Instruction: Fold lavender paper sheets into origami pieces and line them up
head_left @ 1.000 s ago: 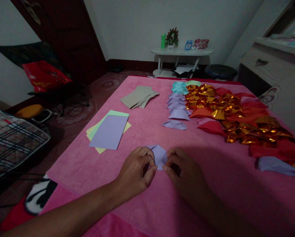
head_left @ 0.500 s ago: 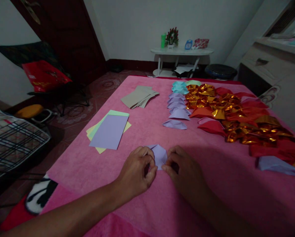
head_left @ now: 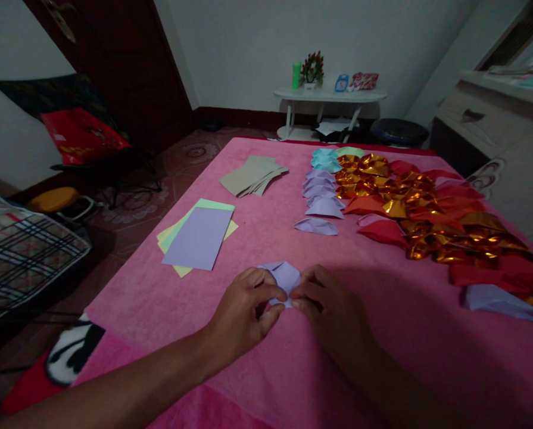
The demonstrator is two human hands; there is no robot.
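Note:
A partly folded sheet of purple paper (head_left: 286, 275) lies on the pink cloth, between my two hands. My left hand (head_left: 248, 304) grips its left side, the index finger reaching across the paper and the thumb tip slightly apart below. At the right edge, my right hand (head_left: 331, 310) pinches the paper between thumb and index finger. The hands cover part of both sides of the sheet. Beyond them sits a finished-looking folded purple paper piece (head_left: 316, 226).
Flat purple, green and yellow sheets (head_left: 201, 238) lie to the left, with a stack of grey-beige sheets (head_left: 252, 174) behind. Rows of folded gold, red, purple and blue paper pieces (head_left: 395, 187) fill the right side. A white side table (head_left: 331, 94) stands by the wall.
My left index finger has moved right across the paper, and its thumb now stands a little off the sheet. My right hand has shifted slightly left, bringing the fingertips closer together.

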